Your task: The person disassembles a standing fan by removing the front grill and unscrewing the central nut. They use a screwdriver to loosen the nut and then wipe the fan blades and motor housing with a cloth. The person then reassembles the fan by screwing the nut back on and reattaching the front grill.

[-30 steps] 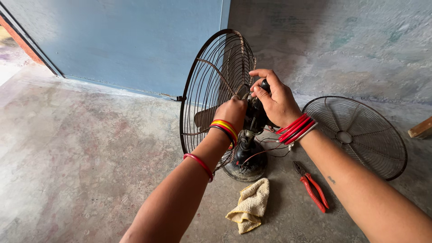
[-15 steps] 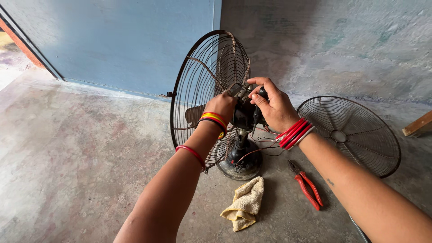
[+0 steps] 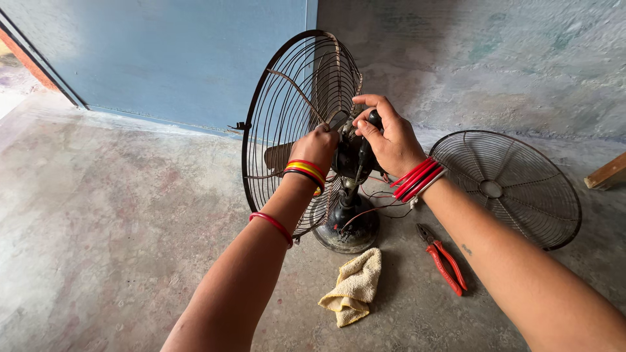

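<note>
An old table fan stands on a concrete floor, its dark wire guard (image 3: 287, 104) facing left and its round black base (image 3: 345, 229) below. My left hand (image 3: 317, 145) grips the black motor housing (image 3: 349, 156) just behind the guard. My right hand (image 3: 386, 135) holds the back of that motor, thumb and fingers pinched on a small black part at its top. Loose red and black wires (image 3: 368, 205) hang from the motor toward the base. Both wrists wear red bangles.
A second wire fan guard (image 3: 515, 186) leans against the wall at the right. Red-handled pliers (image 3: 445, 259) and a crumpled yellow cloth (image 3: 352, 287) lie on the floor by the base. A blue wall panel (image 3: 163, 58) stands behind; a wooden piece (image 3: 606, 171) at far right.
The view has shifted slightly, so the fan sits a little further left and lower. Both hands stay on the motor; my right fingers have adjusted at its top.
</note>
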